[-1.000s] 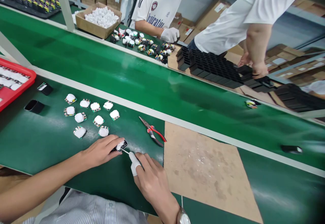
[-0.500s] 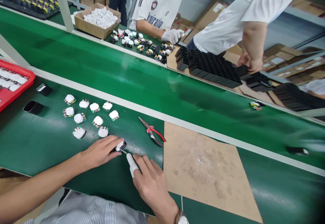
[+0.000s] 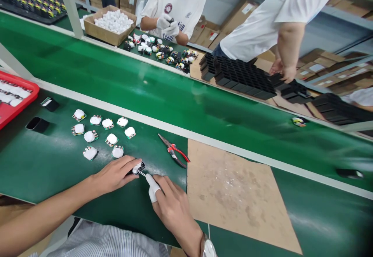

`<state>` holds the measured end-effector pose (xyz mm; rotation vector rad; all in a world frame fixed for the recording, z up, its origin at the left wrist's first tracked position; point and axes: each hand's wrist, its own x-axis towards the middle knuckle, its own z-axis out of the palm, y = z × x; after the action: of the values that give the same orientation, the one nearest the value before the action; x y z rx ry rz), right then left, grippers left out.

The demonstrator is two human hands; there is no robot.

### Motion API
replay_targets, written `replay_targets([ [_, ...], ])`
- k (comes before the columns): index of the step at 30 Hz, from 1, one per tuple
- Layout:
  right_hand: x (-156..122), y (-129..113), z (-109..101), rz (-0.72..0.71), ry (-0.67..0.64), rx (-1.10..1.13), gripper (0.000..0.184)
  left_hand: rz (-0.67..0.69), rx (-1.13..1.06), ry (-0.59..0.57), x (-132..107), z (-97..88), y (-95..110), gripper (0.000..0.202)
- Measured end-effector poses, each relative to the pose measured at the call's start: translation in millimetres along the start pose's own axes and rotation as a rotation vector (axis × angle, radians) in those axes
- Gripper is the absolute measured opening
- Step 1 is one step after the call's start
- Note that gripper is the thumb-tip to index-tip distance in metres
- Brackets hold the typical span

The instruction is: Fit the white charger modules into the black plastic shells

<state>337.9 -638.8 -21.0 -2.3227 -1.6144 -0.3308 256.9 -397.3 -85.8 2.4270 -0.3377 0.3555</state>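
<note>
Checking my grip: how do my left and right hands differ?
The left hand is bare and steadies the small black-and-white part; the right hand wears a white finger cot on its forefinger. The left hand holds no tool; the right hand points a thin metal pin at that part. Both rest on the green mat.

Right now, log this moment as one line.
left hand: pinning small black part on green mat | right hand: thin metal tool, tip at part | nearby: red-handled pliers, white-topped boards
</note>
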Motion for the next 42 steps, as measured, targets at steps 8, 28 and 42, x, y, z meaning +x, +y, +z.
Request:
replay_targets([
  [8,-2.4,3.1,4.7,0.034,-0.001,0.094,0.024,0.016,0.013,-0.001,1.0,-0.3,-0.1,0.047],
  [28,-1.6,35.8,25.2,0.180,0.103,0.207,0.033,0.063,-0.118,0.173,-1.0,-9.6,5.8,0.031],
  [42,21.0,35.2,35.5,-0.030,-0.031,0.461,0.046,0.013,-0.149,0.097,1.5,-5.1,7.4,0.033],
])
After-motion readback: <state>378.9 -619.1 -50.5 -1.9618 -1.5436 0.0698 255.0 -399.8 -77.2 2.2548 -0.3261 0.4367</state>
